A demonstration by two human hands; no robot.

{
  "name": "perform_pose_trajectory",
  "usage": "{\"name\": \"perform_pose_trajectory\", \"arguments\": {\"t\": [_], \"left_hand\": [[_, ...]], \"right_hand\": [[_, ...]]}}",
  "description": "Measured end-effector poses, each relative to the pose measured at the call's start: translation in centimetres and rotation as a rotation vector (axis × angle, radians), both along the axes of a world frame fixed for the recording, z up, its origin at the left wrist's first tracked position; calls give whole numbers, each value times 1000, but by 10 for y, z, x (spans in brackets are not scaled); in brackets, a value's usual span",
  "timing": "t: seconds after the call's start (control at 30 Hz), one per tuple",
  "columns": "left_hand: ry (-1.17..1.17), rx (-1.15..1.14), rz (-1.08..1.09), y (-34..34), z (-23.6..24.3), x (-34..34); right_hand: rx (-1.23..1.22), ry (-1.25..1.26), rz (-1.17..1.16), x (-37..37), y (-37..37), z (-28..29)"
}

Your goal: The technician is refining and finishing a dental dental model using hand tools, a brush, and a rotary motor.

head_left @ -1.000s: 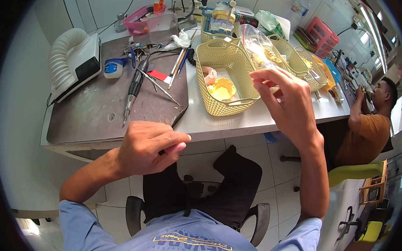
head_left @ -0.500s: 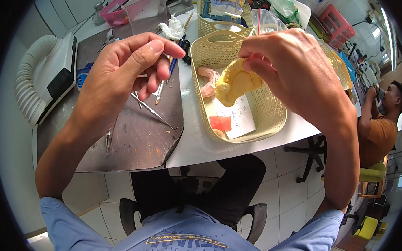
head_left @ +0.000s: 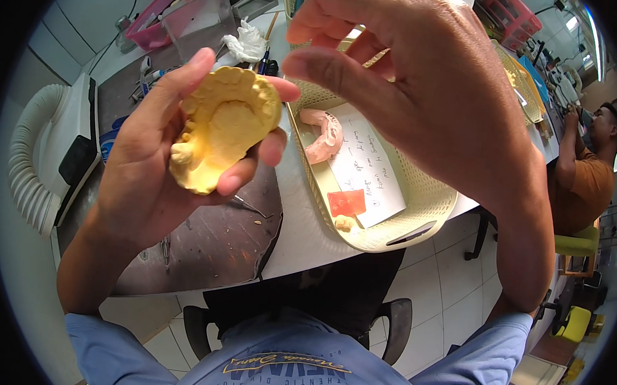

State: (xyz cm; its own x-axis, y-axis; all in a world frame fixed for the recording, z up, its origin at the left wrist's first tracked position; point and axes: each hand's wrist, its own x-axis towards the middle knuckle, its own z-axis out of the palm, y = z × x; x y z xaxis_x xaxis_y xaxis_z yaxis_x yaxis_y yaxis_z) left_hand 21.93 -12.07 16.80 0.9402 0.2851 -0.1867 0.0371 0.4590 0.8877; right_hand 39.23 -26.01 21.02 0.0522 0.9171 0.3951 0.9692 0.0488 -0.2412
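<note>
In my left hand rests a yellow plaster dental model, its row of teeth turned up toward me. The fingers wrap its right edge and the thumb stands at its upper left. My right hand is raised over the cream basket, empty, with thumb and fingers apart. Inside the basket a pink horseshoe-shaped dental piece lies partly on a handwritten paper slip. A red-orange square and a small cream-coloured lump lie near the slip's lower end.
A dark mat with thin metal tools covers the table's left part. A white ribbed hose stands at far left. Behind are crumpled white tissue, a clear box and a pink basket. Another person sits at far right.
The yellow dental model has passed from my right hand to my left, moving leftward out from over the basket. My right hand has let go and risen. The view has shifted slightly.
</note>
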Motion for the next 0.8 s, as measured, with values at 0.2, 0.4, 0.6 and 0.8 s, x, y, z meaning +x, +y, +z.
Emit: {"name": "perform_pose_trajectory", "arguments": {"t": [0.2, 0.4, 0.6, 0.8], "left_hand": [[5, 37, 131, 9, -12, -38], [-106, 100, 200, 30, -31, -77], [-132, 108, 246, 40, -51, -81], [-125, 88, 277, 36, -44, -78]], "right_hand": [[-440, -40, 136, 18, -37, -17], [-399, 22, 298, 13, -27, -40], [-618, -63, 143, 6, -22, -28], [-640, -9, 170, 11, -13, -26]]}}
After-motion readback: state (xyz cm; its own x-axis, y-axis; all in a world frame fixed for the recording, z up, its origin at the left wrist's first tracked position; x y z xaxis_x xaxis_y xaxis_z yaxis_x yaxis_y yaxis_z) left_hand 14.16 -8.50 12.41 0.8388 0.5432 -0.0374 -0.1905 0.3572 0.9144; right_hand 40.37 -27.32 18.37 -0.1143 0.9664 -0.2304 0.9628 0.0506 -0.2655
